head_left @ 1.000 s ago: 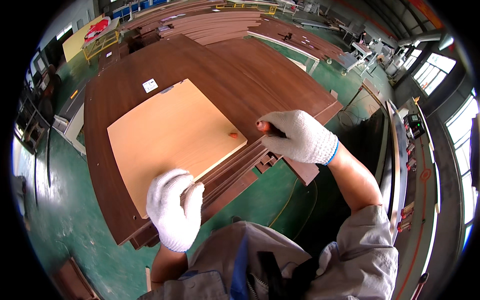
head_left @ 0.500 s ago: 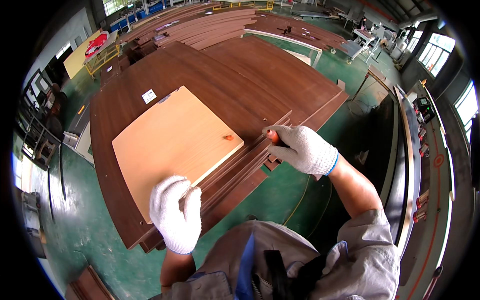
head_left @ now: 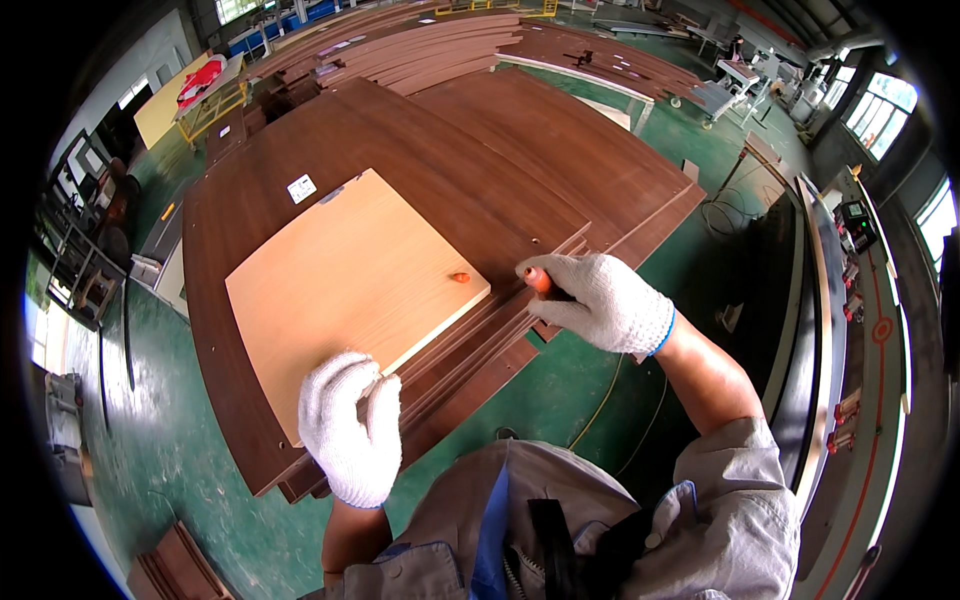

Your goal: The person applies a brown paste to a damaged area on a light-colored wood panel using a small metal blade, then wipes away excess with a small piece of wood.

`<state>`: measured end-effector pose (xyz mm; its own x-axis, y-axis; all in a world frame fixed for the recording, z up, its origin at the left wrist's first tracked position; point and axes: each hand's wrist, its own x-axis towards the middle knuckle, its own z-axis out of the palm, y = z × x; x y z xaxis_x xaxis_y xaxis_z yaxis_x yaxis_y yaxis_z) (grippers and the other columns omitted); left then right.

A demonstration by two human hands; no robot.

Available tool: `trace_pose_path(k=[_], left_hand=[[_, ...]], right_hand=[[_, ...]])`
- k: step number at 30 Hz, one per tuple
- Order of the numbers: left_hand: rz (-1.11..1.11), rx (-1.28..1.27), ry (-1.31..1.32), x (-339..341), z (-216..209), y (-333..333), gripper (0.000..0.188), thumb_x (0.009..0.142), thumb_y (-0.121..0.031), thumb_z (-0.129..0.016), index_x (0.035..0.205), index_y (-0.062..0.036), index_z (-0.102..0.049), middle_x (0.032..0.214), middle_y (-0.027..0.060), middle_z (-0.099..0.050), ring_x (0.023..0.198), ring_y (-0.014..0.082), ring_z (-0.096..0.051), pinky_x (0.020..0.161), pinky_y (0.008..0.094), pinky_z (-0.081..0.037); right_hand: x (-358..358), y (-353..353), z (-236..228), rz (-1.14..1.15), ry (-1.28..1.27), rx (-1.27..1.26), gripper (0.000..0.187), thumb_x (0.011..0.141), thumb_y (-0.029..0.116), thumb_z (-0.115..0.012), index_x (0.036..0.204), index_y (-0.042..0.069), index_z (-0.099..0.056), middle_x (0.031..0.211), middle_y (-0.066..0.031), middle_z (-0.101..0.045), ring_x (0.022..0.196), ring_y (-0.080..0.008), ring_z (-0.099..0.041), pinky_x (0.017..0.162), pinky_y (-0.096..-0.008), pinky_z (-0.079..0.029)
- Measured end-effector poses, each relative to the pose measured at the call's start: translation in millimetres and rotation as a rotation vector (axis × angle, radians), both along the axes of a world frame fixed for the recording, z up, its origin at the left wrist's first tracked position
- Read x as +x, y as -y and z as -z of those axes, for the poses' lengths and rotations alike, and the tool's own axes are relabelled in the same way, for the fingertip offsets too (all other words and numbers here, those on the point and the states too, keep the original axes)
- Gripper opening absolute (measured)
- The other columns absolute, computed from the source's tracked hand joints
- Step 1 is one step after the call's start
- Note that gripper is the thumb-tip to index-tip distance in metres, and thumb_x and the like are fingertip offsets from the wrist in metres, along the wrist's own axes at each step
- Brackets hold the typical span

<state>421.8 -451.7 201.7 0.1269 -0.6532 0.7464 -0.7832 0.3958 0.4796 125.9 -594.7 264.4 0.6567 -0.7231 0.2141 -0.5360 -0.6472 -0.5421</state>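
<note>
While the left hand (head_left: 350,428) sits at the near edge of the tan panel (head_left: 355,290), its fingers are curled with the thumb close by; whether they pinch that edge I cannot tell. The right hand (head_left: 605,300) has its fingers wrapped around an orange tube (head_left: 538,280), held just beyond the panel's right corner. The step seems to be readying the tube beside a steadied panel — the next move would call for a firm left hand and a controlled tube.

An orange bit (head_left: 459,277) lies on the panel near that corner. Dark boards (head_left: 480,190) carry the panel, with a white label (head_left: 301,188) past its far edge and more boards (head_left: 430,50) stacked behind.

Against one second ago, the right hand is lower and farther out from the corner — the left hand and orange bit keep their places by the panel.
</note>
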Motion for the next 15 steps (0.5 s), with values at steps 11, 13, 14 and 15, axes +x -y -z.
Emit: trace_pose_path(k=[11,13,14,15], left_hand=[[0.682,0.340,-0.580,-30.4,8.5,-17.6,0.022,0.094,-0.003,-0.080,0.114,0.0018,-0.071,0.123,0.0188,-0.072,0.096,0.0190,-0.070,0.076,0.0307,-0.057],[0.863,0.534,-0.898,-32.7,24.9,-23.3,0.020,0.100,-0.007,-0.077,0.116,0.0014,-0.069,0.120,0.0146,-0.071,0.091,0.0132,-0.067,0.073,0.0272,-0.054],[0.924,0.600,-1.041,-31.9,31.1,-25.2,0.019,0.103,-0.009,-0.075,0.117,0.0010,-0.068,0.115,0.0114,-0.070,0.087,0.0105,-0.065,0.071,0.0254,-0.051],[0.924,0.608,-1.039,-31.8,36.0,-24.6,0.019,0.103,-0.009,-0.075,0.117,0.0010,-0.068,0.115,0.0114,-0.070,0.087,0.0105,-0.065,0.071,0.0254,-0.051]], right_hand=[[39.2,-63.3,34.5,-0.203,0.507,0.162,0.032,0.098,0.028,-0.085,0.116,0.001,-0.079,0.089,-0.0128,-0.072,0.080,-0.0263,-0.071,0.072,-0.0379,-0.058],[47.5,-71.6,33.2,-0.167,0.483,0.133,0.031,0.099,0.025,-0.084,0.118,0.002,-0.077,0.092,-0.0132,-0.074,0.079,-0.0258,-0.075,0.074,-0.0374,-0.059],[49.5,-72.9,31.3,-0.163,0.496,0.210,0.031,0.099,0.025,-0.083,0.118,0.001,-0.077,0.093,-0.0137,-0.075,0.082,-0.0261,-0.076,0.076,-0.0367,-0.060],[49.6,-73.7,30.8,-0.154,0.506,0.286,0.031,0.100,0.024,-0.083,0.119,0.001,-0.076,0.095,-0.0142,-0.076,0.085,-0.0264,-0.078,0.078,-0.0361,-0.061]])
